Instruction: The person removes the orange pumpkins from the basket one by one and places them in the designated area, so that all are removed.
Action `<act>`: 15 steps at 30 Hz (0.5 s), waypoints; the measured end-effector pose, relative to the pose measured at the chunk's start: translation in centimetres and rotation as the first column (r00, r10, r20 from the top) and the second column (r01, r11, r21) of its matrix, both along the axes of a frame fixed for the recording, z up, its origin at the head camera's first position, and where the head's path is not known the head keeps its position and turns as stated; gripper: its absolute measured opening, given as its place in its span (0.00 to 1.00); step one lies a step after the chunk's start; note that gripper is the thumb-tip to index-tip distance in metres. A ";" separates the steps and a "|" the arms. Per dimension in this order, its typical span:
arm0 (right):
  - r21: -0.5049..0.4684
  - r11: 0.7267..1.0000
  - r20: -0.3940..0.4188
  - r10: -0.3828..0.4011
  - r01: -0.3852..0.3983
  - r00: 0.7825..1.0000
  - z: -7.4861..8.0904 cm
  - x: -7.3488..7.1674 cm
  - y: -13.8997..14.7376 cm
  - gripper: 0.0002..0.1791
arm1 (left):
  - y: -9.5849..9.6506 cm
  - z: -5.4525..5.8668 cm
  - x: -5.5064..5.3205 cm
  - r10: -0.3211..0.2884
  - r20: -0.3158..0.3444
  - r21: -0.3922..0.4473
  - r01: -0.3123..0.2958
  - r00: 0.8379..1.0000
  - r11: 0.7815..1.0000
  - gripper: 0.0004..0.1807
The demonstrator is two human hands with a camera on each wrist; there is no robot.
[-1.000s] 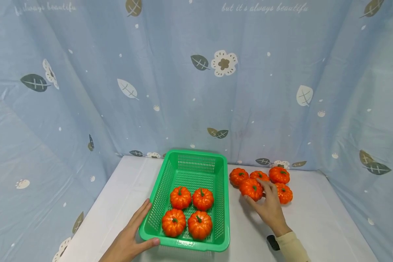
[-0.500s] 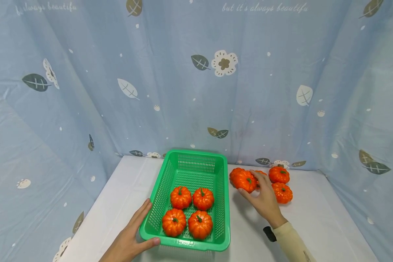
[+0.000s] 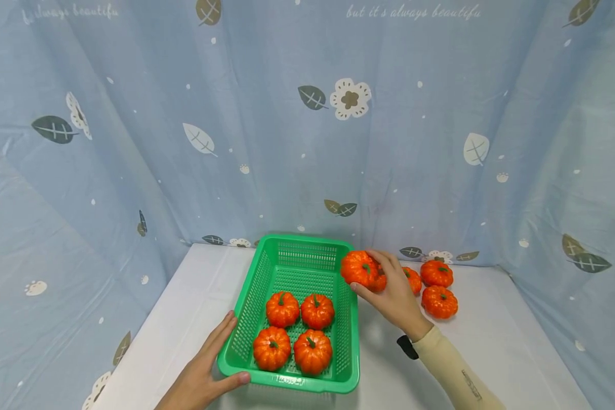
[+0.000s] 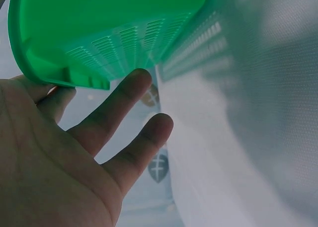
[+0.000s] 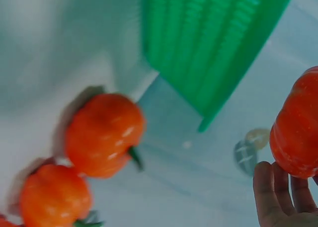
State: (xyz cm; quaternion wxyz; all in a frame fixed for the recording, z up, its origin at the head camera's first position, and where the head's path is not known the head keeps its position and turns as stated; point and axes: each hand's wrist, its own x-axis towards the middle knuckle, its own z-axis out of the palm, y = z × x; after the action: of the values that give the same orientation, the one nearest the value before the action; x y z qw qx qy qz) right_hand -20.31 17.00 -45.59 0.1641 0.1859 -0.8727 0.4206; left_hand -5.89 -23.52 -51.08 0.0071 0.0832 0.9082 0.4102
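Observation:
My right hand grips a small orange pumpkin between thumb and fingers, raised by the right rim of the green plastic basket. In the right wrist view, fingers lie against the held pumpkin at the right edge. My left hand rests at the basket's near left corner, its thumb on the front rim and its fingers along the left side. The left wrist view shows two fingers of the left hand extended below the basket wall. Several pumpkins sit in the basket's near half.
Several more pumpkins lie on the white table right of the basket; one is partly hidden behind the held pumpkin. A blue printed curtain hangs behind the table and on both sides.
My right hand has carried its pumpkin left and upward from the group on the table to the basket's right rim. The left hand and basket stay in place.

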 end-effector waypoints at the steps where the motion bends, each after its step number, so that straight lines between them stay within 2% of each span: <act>1: 0.002 1.000 -0.007 0.017 -0.017 1.000 0.3 0.0 -0.4 0.44 | 0.0 0.0 0.0 0.001 0.002 0.001 -0.001 1.000 1.000 0.56; 10: 0.004 0.991 -0.075 0.137 -0.137 0.988 3.2 -1.0 -4.4 0.42 | -0.1 0.2 0.1 0.011 0.047 0.003 -0.012 0.999 1.000 0.56; 15: -0.037 0.983 -0.077 0.176 -0.179 0.981 4.0 -2.0 -6.6 0.42 | 0.0 0.2 0.0 0.006 0.051 0.003 -0.006 0.999 1.000 0.56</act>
State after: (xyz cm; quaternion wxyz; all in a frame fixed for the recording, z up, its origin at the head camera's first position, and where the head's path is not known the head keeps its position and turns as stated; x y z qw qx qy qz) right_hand -22.35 10.37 -41.60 0.1621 0.2747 -0.8366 0.4454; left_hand -5.84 -23.55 -50.89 0.0290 0.0698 0.9073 0.4137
